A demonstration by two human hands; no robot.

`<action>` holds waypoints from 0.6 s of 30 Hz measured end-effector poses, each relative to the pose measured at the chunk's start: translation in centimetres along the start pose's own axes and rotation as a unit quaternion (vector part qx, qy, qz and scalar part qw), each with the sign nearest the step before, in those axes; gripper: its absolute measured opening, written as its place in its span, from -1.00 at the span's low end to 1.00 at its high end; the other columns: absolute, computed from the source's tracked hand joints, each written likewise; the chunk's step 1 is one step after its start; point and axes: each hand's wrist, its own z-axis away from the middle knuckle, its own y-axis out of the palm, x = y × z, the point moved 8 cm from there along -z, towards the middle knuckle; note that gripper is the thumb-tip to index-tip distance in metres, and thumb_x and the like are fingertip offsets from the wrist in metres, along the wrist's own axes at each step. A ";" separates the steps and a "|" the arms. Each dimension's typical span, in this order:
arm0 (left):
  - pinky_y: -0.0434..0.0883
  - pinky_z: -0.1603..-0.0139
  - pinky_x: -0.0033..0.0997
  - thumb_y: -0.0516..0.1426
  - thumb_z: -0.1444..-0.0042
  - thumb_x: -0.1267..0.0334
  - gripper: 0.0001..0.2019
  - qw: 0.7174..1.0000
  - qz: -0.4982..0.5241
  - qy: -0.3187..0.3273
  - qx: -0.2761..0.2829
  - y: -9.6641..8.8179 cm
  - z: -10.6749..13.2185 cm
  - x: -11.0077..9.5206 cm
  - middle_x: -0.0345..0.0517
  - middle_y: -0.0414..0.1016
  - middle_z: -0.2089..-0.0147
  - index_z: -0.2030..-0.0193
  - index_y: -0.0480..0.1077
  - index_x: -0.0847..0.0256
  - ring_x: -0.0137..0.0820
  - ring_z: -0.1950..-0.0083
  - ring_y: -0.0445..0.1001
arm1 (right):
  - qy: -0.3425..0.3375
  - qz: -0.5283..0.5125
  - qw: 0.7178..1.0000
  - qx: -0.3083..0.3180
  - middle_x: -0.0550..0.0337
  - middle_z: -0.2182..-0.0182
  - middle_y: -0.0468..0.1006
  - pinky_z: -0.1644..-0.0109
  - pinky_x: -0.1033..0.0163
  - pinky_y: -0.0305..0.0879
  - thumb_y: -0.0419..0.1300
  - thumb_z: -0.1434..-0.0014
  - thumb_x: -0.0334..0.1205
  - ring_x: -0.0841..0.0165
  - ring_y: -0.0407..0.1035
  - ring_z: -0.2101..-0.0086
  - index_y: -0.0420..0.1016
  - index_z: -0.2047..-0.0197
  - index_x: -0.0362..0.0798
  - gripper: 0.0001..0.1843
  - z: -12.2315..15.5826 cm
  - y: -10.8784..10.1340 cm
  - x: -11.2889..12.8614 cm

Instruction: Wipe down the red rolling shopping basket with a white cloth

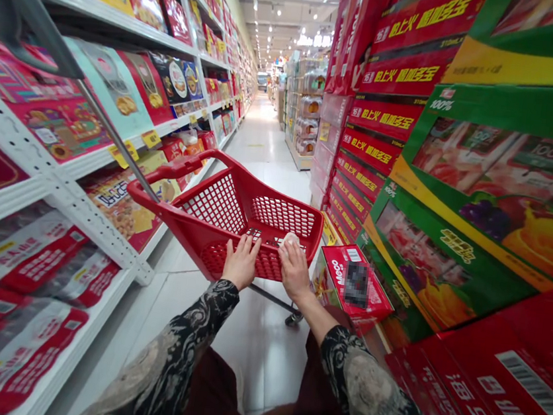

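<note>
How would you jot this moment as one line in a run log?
left hand: on rim of red cart | right hand: holding white wad at same rim | nearby: stacked boxes, shelves

Access to the cart is through its open top; the aisle beyond it gives passage. Left of it, a pole and shelves obstruct; right of it, a box and stacked cartons.

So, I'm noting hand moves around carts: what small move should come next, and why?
Probably slide the right hand a little along the red basket's near side: a crumpled white wad shows at its fingers there, and the left hand, resting on that same side, could help steady it.
</note>
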 end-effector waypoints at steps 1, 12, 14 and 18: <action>-0.10 -0.22 0.19 -0.09 0.00 0.38 -0.37 1.000 0.003 0.004 -0.003 -0.1 -0.1 -0.2 0.16 0.03 -0.32 -0.29 -0.02 0.27 -0.12 -0.34 -0.09 | 0.004 0.001 1.000 0.002 0.01 -0.15 0.27 -0.21 0.00 0.00 -0.07 -0.19 -0.42 0.25 -0.11 -0.24 0.32 -0.10 -0.07 -0.57 -0.1 -0.1 -0.3; -0.18 -0.25 0.19 -0.07 0.04 0.37 -0.32 0.999 0.004 -0.040 -0.030 0.2 -0.1 1.6 0.12 -0.08 -0.36 -0.29 -0.04 0.35 -0.13 -0.37 -0.19 | 0.122 -0.004 0.992 0.007 -0.15 -0.24 0.05 -0.22 -0.10 -0.07 -0.03 -0.15 -0.33 0.15 -0.23 -0.26 0.17 -0.19 -0.21 -0.49 -0.3 -1.1 -2.0; -0.18 -0.25 0.19 -0.07 0.04 0.35 -0.32 0.999 0.003 -0.045 -0.028 0.2 0.0 1.5 0.13 -0.08 -0.36 -0.30 -0.05 0.35 -0.12 -0.37 -0.19 | 0.120 -0.015 0.993 -0.005 -0.16 -0.25 0.02 -0.23 -0.10 -0.08 -0.02 -0.15 -0.31 0.15 -0.29 -0.27 0.13 -0.21 -0.25 -0.46 -0.6 -0.3 -0.7; -0.19 -0.26 0.19 -0.06 0.03 0.35 -0.31 0.999 0.005 -0.044 -0.013 0.0 -0.1 1.1 0.11 -0.12 -0.37 -0.31 -0.08 0.32 -0.14 -0.37 -0.19 | 0.057 -0.035 0.998 0.021 -0.10 -0.21 0.15 -0.24 0.01 -0.05 -0.09 -0.17 -0.39 0.24 -0.17 -0.25 0.15 -0.20 -0.23 -0.49 -1.9 1.1 1.3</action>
